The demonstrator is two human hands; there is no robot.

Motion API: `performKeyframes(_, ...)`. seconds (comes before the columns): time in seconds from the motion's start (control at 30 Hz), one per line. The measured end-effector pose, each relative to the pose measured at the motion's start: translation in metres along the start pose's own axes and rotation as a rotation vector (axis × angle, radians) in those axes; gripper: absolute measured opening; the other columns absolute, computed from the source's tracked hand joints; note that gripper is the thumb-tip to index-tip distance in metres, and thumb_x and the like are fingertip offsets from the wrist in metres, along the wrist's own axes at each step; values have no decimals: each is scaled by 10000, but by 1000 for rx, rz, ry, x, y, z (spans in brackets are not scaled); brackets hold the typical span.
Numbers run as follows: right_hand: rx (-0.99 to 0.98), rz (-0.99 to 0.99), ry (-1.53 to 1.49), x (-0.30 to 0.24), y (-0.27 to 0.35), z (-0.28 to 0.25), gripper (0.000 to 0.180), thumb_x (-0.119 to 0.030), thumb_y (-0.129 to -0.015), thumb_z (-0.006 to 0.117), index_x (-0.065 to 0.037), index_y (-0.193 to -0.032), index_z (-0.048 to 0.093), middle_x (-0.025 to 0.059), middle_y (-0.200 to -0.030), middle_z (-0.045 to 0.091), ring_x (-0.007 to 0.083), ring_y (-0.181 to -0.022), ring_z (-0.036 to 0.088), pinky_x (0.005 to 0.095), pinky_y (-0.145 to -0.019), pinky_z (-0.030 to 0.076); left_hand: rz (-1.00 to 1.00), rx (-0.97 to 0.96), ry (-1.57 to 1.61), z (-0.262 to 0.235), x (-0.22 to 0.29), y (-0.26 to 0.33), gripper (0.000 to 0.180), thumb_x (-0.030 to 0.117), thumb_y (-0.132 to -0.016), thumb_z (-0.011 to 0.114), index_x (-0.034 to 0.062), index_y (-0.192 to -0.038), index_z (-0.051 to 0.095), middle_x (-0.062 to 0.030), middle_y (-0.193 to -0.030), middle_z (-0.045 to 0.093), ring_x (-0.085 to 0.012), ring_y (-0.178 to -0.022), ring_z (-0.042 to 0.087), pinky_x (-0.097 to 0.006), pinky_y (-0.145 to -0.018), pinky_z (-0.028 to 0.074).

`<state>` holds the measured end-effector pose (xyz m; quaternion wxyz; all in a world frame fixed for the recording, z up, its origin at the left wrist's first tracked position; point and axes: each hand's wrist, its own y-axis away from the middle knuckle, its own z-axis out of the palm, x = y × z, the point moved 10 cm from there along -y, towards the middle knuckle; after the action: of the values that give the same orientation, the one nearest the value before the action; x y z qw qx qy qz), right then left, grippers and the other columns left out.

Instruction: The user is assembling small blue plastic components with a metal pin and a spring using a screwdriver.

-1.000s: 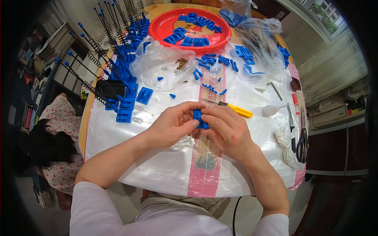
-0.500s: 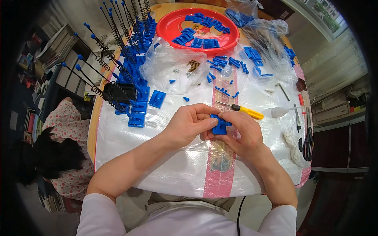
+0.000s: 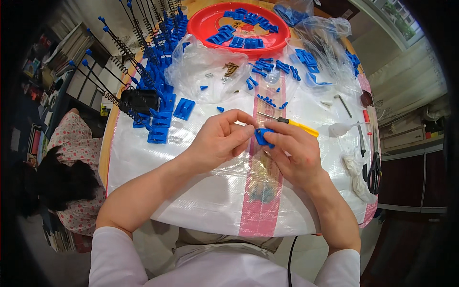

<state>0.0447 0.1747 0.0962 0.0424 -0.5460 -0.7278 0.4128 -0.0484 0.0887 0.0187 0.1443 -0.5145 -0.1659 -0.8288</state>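
Note:
Both my hands meet over the middle of the table, above the white woven sheet (image 3: 201, 191). My left hand (image 3: 217, 138) and my right hand (image 3: 291, 153) pinch one small blue plastic part (image 3: 263, 136) between their fingertips. A yellow-handled screwdriver (image 3: 291, 124) lies just behind my right hand. Much of the blue part is hidden by my fingers.
A red tray (image 3: 248, 33) of blue parts sits at the back. Clear bags (image 3: 210, 71) with blue pieces and screws lie before it. Assembled blue bases with black springs (image 3: 153, 71) stand at the left. Scissors (image 3: 373, 172), an Allen key (image 3: 344, 105) and a cloth (image 3: 356, 170) lie at the right.
My hands stay together on the blue part, with the fingers shifting slightly around it. The view has tilted a little, so the table sits lower in the picture.

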Motion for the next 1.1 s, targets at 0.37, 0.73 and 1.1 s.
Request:
performKeyframes(0.37, 15, 97, -97, 9, 5, 3, 324, 2, -717, 779, -29, -1022, 677, 155, -1168, 656, 300, -917, 704, 361, -755, 581, 189, 124, -210, -6, 9, 4, 231, 137, -1011, 600, -19, -1179, 570, -7, -797, 601, -40, -653, 523, -210, -561, 418)
performKeyframes(0.73, -4, 21, -78, -7, -2, 3, 409, -98, -711, 851, -5, -1075, 688, 159, -1131, 684, 313, -964, 701, 355, -806, 580, -18, -106, 16, 9, -13, -2, 486, 70, -992, 604, -40, -1430, 423, -115, -1135, 658, -136, -951, 657, -262, -792, 544)
performKeyframes(1.1, -74, 107, -137, -2, -2, 6, 481, -115, -721, 838, -23, -1156, 654, 145, -1108, 671, 296, -909, 696, 360, -755, 574, -95, -237, 6, 13, -19, -3, 467, 106, -1010, 576, -70, -1417, 431, -118, -1121, 669, -171, -980, 680, -311, -865, 563)
